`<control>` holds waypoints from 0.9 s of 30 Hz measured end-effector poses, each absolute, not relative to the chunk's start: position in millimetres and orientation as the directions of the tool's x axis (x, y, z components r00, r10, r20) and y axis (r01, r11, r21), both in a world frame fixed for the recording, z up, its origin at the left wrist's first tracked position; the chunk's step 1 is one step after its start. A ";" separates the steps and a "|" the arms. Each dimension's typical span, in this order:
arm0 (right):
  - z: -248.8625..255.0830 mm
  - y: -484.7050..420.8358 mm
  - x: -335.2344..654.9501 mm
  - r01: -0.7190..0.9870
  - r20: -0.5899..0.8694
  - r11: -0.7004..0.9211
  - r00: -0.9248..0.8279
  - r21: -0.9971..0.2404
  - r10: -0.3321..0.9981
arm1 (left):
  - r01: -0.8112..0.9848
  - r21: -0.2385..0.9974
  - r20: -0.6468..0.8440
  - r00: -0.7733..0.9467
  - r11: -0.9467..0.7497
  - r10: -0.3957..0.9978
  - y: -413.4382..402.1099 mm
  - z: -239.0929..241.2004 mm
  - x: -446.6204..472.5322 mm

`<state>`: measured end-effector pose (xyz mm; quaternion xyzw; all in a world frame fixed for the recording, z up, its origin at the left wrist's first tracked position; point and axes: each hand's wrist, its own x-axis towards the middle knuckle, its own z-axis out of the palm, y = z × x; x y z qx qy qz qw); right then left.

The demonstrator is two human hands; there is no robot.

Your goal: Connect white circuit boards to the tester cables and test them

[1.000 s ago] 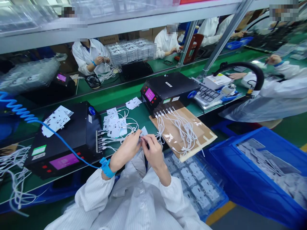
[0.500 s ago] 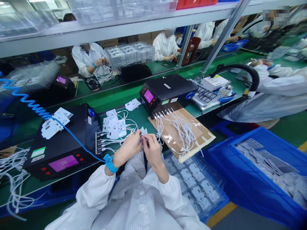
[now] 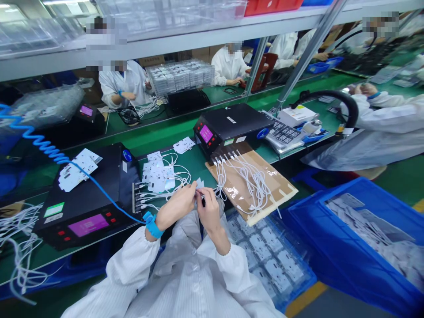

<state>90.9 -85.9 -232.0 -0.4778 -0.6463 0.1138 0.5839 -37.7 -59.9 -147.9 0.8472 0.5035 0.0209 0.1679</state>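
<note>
My left hand (image 3: 178, 202), with a blue strap (image 3: 153, 226) at the wrist, pinches a small white circuit board (image 3: 200, 183) whose corner sticks out above the fingertips. Close against it, my right hand (image 3: 209, 211) has its thumb and fingers pressed together at the board's near edge. Whatever lies between those right fingers is hidden. Left of the hands, several white circuit boards (image 3: 160, 176) lie on the green bench, with white cables (image 3: 155, 195) running to ports on a black box (image 3: 96, 194) with a magenta screen.
A second black box (image 3: 232, 121) stands behind, its white cables (image 3: 260, 187) coiled on a taped cardboard sheet (image 3: 238, 194). Loose boards (image 3: 79, 170) lie on the left box under a blue coiled cord (image 3: 43, 143). Lower right are a board tray (image 3: 274, 251) and a blue bin (image 3: 331, 256). Co-workers sit opposite.
My hands stay together in nearly the same place; the right fingers have shifted slightly. Across the bench, a co-worker's hand has lowered. The view has barely moved.
</note>
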 end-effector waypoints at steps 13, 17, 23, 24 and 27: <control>-246.0 -66.8 83.3 0.517 0.578 0.446 0.120 -0.731 0.807 | 0.865 0.391 -0.162 0.401 -0.315 0.902 -42.5 -169.8 -35.2; -249.6 -47.9 78.8 0.519 0.542 0.412 0.121 -0.749 0.832 | 0.871 0.426 -0.159 0.338 -0.245 0.928 -23.5 -168.3 -41.1; -239.2 -25.5 81.5 0.211 0.403 0.361 0.211 -0.908 0.890 | 0.839 0.534 -0.151 0.217 -0.105 0.964 -8.4 -155.1 -60.7; -238.4 -21.2 82.8 0.139 0.362 0.338 0.213 -0.931 0.908 | 0.810 0.584 -0.173 0.186 -0.051 0.967 -6.8 -154.6 -64.1; -240.9 -3.9 86.7 -0.137 0.161 0.191 0.205 -0.972 0.965 | 0.668 0.735 -0.202 0.053 0.116 0.978 0.7 -156.3 -72.4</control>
